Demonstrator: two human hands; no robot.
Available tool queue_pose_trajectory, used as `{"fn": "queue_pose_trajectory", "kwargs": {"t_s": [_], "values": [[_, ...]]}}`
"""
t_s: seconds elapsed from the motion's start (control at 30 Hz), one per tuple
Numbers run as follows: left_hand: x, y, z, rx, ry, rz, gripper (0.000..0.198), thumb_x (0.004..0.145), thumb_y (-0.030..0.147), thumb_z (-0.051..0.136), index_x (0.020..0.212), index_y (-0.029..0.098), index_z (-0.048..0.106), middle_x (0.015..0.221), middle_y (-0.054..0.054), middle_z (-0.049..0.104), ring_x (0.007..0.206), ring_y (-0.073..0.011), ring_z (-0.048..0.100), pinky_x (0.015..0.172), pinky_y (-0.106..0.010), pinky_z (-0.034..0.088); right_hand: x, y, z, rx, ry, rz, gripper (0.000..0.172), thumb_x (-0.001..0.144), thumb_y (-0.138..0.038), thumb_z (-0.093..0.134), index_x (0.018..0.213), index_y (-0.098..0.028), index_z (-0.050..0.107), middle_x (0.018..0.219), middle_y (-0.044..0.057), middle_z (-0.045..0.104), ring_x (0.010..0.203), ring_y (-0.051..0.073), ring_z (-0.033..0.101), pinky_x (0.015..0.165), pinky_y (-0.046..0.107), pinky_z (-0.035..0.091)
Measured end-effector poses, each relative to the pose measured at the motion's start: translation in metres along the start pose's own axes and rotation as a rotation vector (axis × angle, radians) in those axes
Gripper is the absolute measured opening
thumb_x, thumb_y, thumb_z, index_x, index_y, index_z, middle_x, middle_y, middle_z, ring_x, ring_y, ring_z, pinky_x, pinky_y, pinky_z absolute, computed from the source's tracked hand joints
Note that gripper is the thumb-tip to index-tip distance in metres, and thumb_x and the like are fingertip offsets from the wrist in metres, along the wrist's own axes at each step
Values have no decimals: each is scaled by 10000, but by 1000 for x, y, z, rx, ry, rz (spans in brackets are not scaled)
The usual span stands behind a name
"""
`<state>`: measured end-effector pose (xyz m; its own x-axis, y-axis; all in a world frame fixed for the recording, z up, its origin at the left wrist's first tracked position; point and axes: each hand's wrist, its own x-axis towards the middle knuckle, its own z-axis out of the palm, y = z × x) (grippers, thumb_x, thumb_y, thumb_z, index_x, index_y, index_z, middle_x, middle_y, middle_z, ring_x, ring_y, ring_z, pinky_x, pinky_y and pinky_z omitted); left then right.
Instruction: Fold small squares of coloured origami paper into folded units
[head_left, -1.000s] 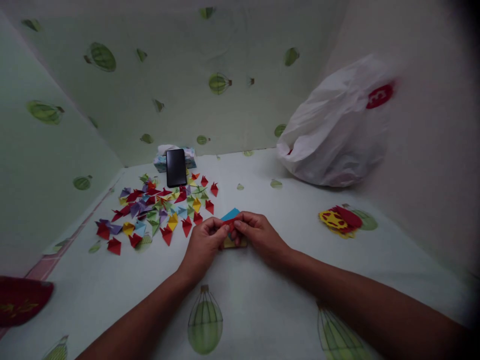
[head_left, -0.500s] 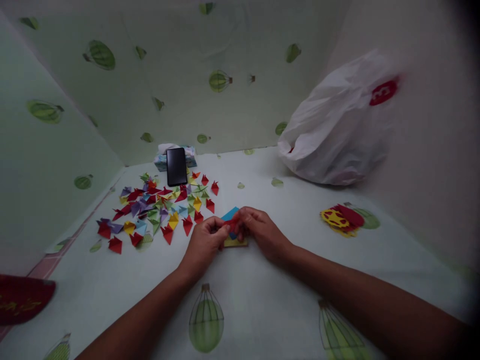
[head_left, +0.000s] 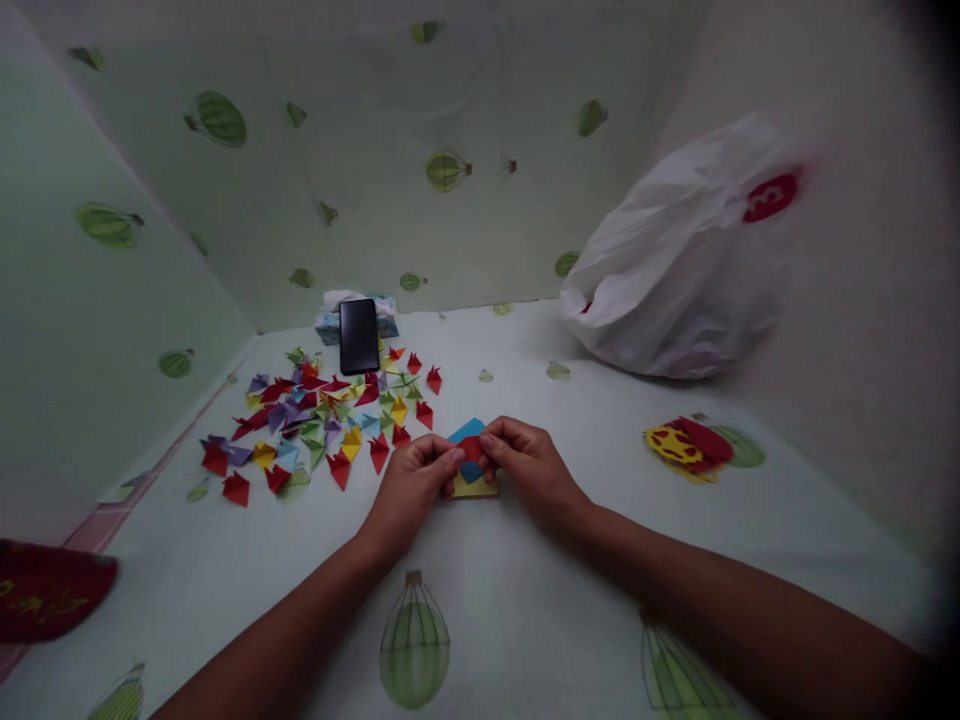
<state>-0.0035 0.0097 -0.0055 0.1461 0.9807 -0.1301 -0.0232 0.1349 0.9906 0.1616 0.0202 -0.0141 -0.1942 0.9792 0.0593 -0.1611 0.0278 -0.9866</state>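
Note:
My left hand (head_left: 412, 484) and my right hand (head_left: 527, 466) meet at the middle of the table, fingers pinched together on a small red piece of paper (head_left: 471, 448). Just under the hands lies a small stack of paper squares (head_left: 472, 487), with a blue sheet showing at the top and a yellow one at the bottom. To the left of the hands a spread of several folded paper pieces (head_left: 322, 420), red, yellow, purple, green and blue, covers the tabletop.
A black phone (head_left: 358, 336) leans on a tissue box (head_left: 386, 314) at the back. A white plastic bag (head_left: 675, 270) sits at the back right. A red and yellow paper item (head_left: 686, 443) lies at right. A dark red object (head_left: 45, 590) is at the left edge.
The hands stay at the same place over the stack. The fingers have shifted slightly on the red paper, which now sits more squarely between both thumbs.

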Motion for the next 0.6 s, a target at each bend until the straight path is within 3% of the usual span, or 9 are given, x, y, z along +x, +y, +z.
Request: {"fn": "queue_pose_trajectory", "kwargs": {"t_s": [0.3, 0.6], "values": [[2, -3, -4, -100, -34, -82, 333, 763, 450, 718, 702, 143, 602, 578, 17, 585, 499, -85, 497, 521, -207, 383, 4, 4, -2, -25, 19, -5, 236, 832, -374, 662, 734, -168, 602, 623, -18, 614, 533, 101, 541, 554, 254, 423], [4, 3, -3, -76, -7, -39, 283, 725, 390, 746, 677, 138, 627, 594, 24, 583, 500, -77, 488, 519, -206, 391, 4, 6, -2, -8, 43, 17, 225, 835, -365, 665, 734, -171, 613, 622, -18, 620, 538, 105, 545, 559, 257, 426]]}}
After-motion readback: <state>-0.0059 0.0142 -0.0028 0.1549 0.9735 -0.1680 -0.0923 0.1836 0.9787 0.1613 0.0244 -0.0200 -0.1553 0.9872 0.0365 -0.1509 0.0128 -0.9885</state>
